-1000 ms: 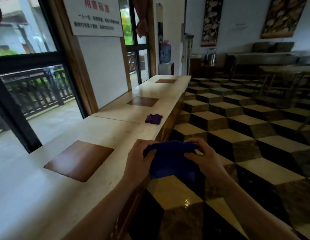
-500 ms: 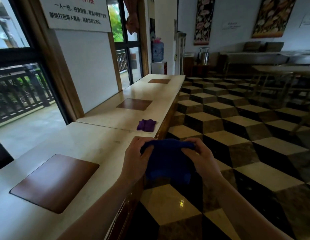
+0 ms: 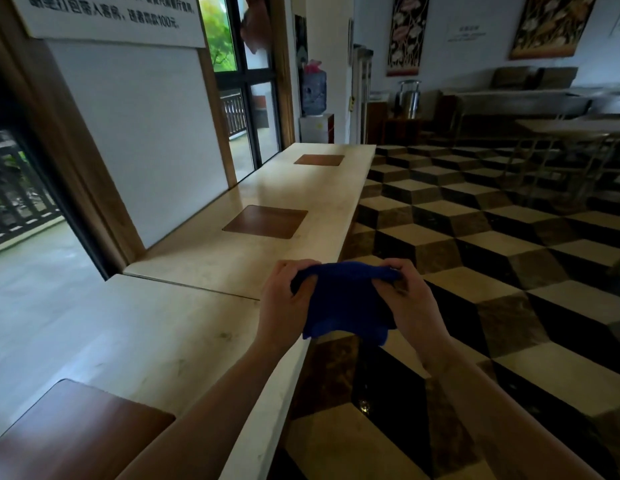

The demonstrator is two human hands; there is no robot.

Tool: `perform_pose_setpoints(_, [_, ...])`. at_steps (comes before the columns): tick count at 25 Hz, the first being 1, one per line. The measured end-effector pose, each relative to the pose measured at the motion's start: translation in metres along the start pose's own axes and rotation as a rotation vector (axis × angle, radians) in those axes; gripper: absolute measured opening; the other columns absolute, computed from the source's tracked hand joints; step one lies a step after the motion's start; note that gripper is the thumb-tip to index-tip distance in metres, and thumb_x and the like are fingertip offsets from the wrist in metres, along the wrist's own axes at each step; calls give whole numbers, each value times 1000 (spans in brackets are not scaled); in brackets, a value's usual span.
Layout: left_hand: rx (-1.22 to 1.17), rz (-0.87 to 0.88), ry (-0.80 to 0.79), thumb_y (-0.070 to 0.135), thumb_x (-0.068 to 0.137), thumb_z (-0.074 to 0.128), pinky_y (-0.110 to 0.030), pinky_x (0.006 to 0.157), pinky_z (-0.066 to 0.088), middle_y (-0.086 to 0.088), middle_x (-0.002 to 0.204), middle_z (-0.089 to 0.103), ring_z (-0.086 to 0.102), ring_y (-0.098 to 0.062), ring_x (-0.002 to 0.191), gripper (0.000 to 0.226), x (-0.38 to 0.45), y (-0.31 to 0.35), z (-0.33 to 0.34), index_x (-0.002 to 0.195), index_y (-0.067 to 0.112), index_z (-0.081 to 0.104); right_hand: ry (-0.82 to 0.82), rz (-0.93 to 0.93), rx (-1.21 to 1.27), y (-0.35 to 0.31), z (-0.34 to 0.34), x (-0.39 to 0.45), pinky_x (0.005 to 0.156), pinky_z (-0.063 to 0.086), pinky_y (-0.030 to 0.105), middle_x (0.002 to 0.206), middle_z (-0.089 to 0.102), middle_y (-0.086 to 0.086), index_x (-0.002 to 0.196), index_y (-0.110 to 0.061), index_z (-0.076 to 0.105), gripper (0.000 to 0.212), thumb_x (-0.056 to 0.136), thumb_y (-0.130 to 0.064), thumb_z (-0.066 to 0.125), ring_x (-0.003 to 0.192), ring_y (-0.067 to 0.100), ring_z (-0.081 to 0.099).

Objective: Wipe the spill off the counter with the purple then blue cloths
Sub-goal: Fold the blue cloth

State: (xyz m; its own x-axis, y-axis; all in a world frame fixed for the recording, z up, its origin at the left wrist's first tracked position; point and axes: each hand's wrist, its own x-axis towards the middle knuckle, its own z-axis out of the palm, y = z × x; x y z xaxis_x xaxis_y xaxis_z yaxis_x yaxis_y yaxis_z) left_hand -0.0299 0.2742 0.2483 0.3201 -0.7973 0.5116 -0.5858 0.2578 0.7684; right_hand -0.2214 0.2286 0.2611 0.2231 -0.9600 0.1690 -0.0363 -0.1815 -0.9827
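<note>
Both hands hold a dark blue cloth [image 3: 343, 303] in the air at the counter's front edge. My left hand [image 3: 284, 299] grips its upper left corner and my right hand [image 3: 410, 299] pinches its upper right corner, so the cloth hangs spread between them. The long cream counter [image 3: 204, 327] runs from near left to far middle. The purple cloth is hidden behind the blue cloth and my hands. A faint smudge [image 3: 225, 336] marks the counter left of my left wrist.
Brown square inlays [image 3: 265, 221] sit in the counter top, one near [image 3: 69, 434] and one far [image 3: 319, 160]. A white panel and window frame border the counter's left side. Right of the counter lies a black and cream cube-patterned floor [image 3: 492, 271], with tables and chairs [image 3: 564, 154] beyond.
The view has moved forward along the counter and tipped down. The blue cloth and my hands now cover the spot where the purple cloth lay. The cloth is stretched wider.
</note>
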Motion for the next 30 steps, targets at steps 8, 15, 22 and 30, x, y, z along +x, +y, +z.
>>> perform_pose_setpoints(8, [71, 18, 30, 11, 97, 55, -27, 85, 48, 20, 103, 57, 54, -1, 99, 43, 129, -72, 81, 100, 53, 53, -17, -36, -53, 48, -15, 166, 77, 56, 35, 108, 64, -8, 102, -37, 57, 18, 102, -20, 51, 96, 17, 63])
perform_pose_setpoints(15, [92, -49, 116, 12, 97, 55, -34, 86, 52, 13, 107, 60, 56, -3, 101, 29, 233, -107, 133, 107, 39, 62, -158, -67, -26, 65, -25, 313, 73, 56, 25, 105, 63, -8, 105, -31, 57, 17, 101, -15, 51, 92, 13, 63])
perform_pose_setpoints(22, [169, -153, 277, 8, 96, 56, -23, 81, 50, 13, 104, 60, 57, -4, 97, 32, 301, -175, 120, 106, 38, 63, -324, -75, 3, 95, 50, 429, 70, 54, 21, 107, 63, -11, 102, -38, 56, 21, 102, -18, 51, 93, 8, 62])
perform_pose_setpoints(30, [223, -293, 549, 2, 93, 59, -10, 76, 44, 12, 99, 61, 57, 0, 92, 37, 339, -261, 30, 99, 38, 62, -630, -118, -13, 109, 205, 507, 81, 56, 36, 106, 65, -15, 110, -34, 59, 16, 101, -22, 53, 92, 7, 64])
